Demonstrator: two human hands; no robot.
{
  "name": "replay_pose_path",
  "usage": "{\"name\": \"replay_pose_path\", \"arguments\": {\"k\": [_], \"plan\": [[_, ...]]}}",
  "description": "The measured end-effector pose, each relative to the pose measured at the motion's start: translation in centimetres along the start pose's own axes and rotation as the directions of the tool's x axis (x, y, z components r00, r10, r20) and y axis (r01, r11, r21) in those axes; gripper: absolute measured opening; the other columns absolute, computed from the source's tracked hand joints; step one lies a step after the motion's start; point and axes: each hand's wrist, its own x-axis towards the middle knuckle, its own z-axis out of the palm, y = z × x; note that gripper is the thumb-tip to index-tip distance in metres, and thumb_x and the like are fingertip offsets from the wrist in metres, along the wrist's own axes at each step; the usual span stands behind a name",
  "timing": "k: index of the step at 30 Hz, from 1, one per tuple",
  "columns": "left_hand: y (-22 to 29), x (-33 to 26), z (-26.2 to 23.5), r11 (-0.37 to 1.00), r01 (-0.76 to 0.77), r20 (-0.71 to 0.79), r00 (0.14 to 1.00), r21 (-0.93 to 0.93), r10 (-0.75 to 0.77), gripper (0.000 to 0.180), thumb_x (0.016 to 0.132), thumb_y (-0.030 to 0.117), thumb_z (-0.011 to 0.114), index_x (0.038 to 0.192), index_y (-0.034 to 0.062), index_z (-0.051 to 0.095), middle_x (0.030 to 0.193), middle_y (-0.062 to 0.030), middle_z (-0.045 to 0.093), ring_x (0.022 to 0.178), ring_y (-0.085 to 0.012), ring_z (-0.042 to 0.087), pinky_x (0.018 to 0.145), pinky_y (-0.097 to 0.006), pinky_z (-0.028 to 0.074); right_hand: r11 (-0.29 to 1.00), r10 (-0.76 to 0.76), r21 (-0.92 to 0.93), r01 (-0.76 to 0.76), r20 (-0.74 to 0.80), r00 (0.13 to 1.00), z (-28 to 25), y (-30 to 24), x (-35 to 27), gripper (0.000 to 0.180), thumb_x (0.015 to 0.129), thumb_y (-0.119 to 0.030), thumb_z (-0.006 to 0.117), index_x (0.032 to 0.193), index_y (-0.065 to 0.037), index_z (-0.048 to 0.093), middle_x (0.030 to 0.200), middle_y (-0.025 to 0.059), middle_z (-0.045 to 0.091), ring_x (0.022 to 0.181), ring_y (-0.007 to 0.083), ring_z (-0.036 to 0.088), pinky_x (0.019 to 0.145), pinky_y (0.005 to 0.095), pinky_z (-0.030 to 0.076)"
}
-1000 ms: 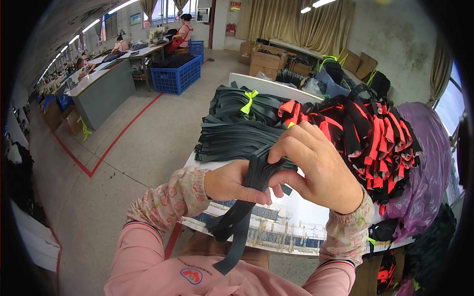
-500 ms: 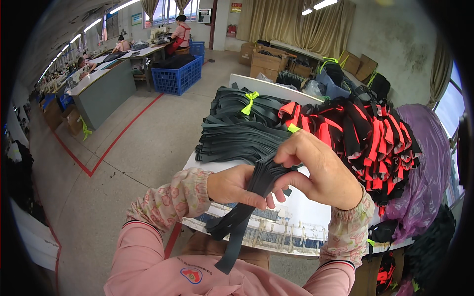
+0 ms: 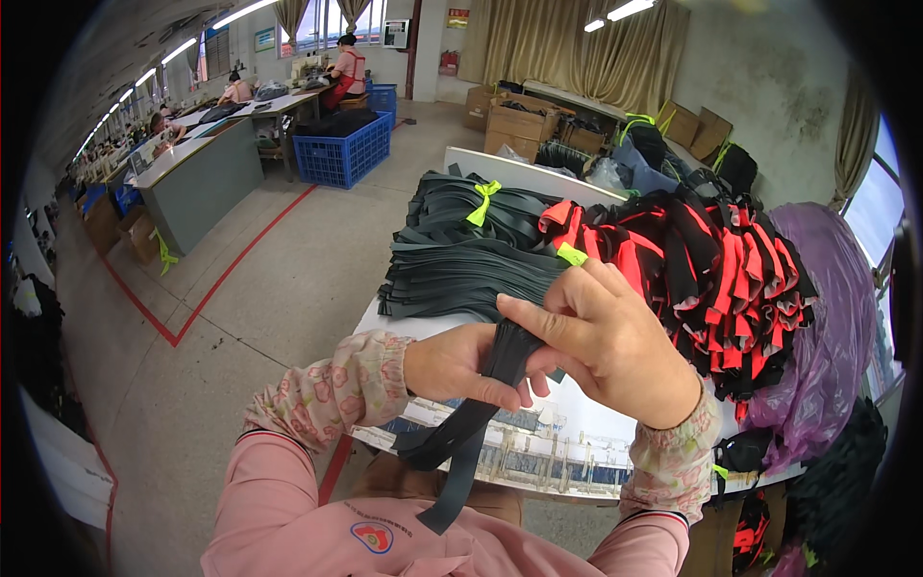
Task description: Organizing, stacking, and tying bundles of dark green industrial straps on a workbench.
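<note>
Centrally, a dark grey fabric strap (image 3: pixel 481 404) is held above the near edge of a white work table (image 3: pixel 596 452), with both of its loose ends hanging toward the person's lap. The left hand (image 3: pixel 461 365) is closed around the strap from below, and the right hand (image 3: pixel 606 346) pinches its upper part between thumb and fingers (the exact fingertip contact is hidden by the hand itself). Behind the 2 hands lies a stack of matching dark straps (image 3: pixel 461 260) bound with a yellow-green tie (image 3: pixel 483 202); to its right sits a heap of black and red pieces (image 3: pixel 711 279), partly over a purple plastic bag (image 3: pixel 827 337). A blue crate (image 3: pixel 341 154) stands far off on the floor. Judged from this grip, the strap could slide through the fingers and drop, since its hanging ends pull downward while only a short length is held.
</note>
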Motion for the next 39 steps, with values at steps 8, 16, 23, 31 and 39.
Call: {"name": "replay_pose_path", "arguments": {"k": [8, 16, 23, 31, 39], "plan": [[-0.1, 0.0, 0.3, 1.000, 0.011, -0.046, 0.999, -0.010, -0.012, 0.041, 0.084, 0.015, 0.074, 0.119, 0.0020, 0.057, 0.108, -0.0081, 0.063, 0.096, -0.0134, 0.062, 0.086, -0.029, 0.051, 0.982, 0.084, -0.171, -0.079, 0.024, 0.996, 0.1, -0.9, -0.3, 0.050, 0.068, -0.017, 0.074, 0.117, -0.011, 0.067, 0.100, 0.0062, 0.054, 0.094, 0.0243, 0.053, 0.081, 0.0374, 0.044], [0.5, 0.0, 0.6, 1.000, 0.016, -0.106, 0.994, 0.014, -0.015, 0.045, 0.082, 0.011, 0.075, 0.121, 0.0003, 0.055, 0.102, -0.0077, 0.066, 0.096, -0.0139, 0.063, 0.087, -0.030, 0.051, 0.999, -0.005, 0.038, -0.003, 0.213, 0.977, -1.8, -0.4, -0.4, 0.095, 0.069, -0.034, 0.074, 0.148, -0.005, 0.029, 0.152, 0.0142, 0.032, 0.140, 0.0371, 0.029, 0.112, 0.0536, 0.024], [0.9, 0.1, 0.7, 0.998, 0.035, -0.104, 0.994, 0.061, -0.028, 0.045, 0.080, 0.012, 0.076, 0.119, 0.0010, 0.056, 0.104, -0.0081, 0.065, 0.095, -0.0139, 0.063, 0.084, -0.029, 0.052, 0.996, 0.020, 0.085, -0.031, 0.126, 0.992, -2.4, 0.7, -0.6, 0.090, 0.075, -0.035, 0.073, 0.148, -0.004, 0.030, 0.151, 0.0133, 0.034, 0.142, 0.0354, 0.026, 0.114, 0.0538, 0.020], [1.3, 0.1, 0.6, 0.983, 0.097, -0.141, 0.987, 0.153, -0.076, 0.040, 0.079, 0.014, 0.078, 0.112, 0.0018, 0.059, 0.102, -0.0056, 0.064, 0.095, -0.0137, 0.062, 0.084, -0.028, 0.051, 0.992, 0.047, 0.098, -0.073, 0.243, 0.969, -0.1, 1.3, -1.4, 0.080, 0.078, -0.030, 0.071, 0.146, -0.009, 0.034, 0.146, 0.0098, 0.042, 0.141, 0.0305, 0.030, 0.112, 0.0570, 0.022], [1.5, 0.3, 0.3, 0.995, 0.076, -0.050, 0.996, 0.065, -0.073, 0.048, 0.079, 0.008, 0.078, 0.120, 0.0029, 0.054, 0.109, -0.0100, 0.064, 0.101, -0.0185, 0.064, 0.089, -0.033, 0.052, 0.998, 0.012, 0.058, -0.019, 0.123, 0.992, -0.2, 1.6, -1.2, 0.043, 0.078, -0.025, 0.070, 0.115, -0.006, 0.060, 0.122, 0.0065, 0.061, 0.133, 0.0281, 0.043, 0.112, 0.0569, 0.025]]}}
